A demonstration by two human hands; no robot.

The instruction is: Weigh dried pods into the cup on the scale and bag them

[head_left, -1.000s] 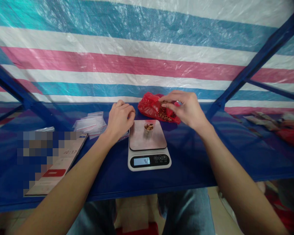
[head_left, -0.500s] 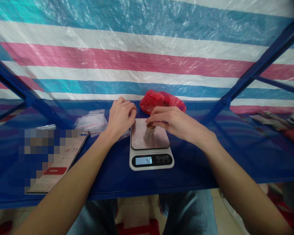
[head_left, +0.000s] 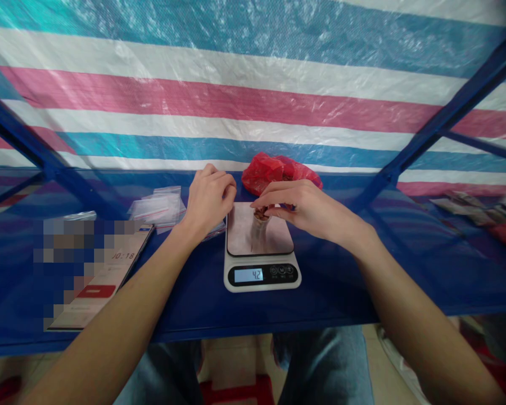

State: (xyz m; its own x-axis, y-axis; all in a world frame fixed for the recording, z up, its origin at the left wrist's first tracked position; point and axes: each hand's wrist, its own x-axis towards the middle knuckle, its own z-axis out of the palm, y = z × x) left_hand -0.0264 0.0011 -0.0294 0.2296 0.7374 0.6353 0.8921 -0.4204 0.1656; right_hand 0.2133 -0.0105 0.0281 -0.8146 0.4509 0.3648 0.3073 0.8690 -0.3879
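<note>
The right fingers (head_left: 273, 212) are drawn together, tips pressed close over the mouth of the small cup (head_left: 258, 229). They touch or nearly touch the brown pieces (head_left: 260, 213) heaped at the rim; whether any piece is pinched between them cannot be determined. The right hand (head_left: 310, 211) arches above the cup, palm down, with the forearm running off to the lower right.

The cup stands upright near the rear centre of the steel platform of the scale (head_left: 261, 253). The display (head_left: 248, 275) on the front panel of the scale reads 42.

The left fingers (head_left: 226, 189) are curled inward into a loose fist. Nothing is visible inside them. The left hand (head_left: 208, 201) rests just beside the rear left corner of the scale, partly over the pile of small clear bags (head_left: 157, 207) that lies to its left.

A red plastic bag (head_left: 278, 167) lies directly behind the scale, near the right hand. The scale sits on the blue counter (head_left: 346, 281). A phone (head_left: 105, 275) with a lit screen lies flat on the counter, well to the left. A striped tarp (head_left: 236, 101) hangs behind the counter.
</note>
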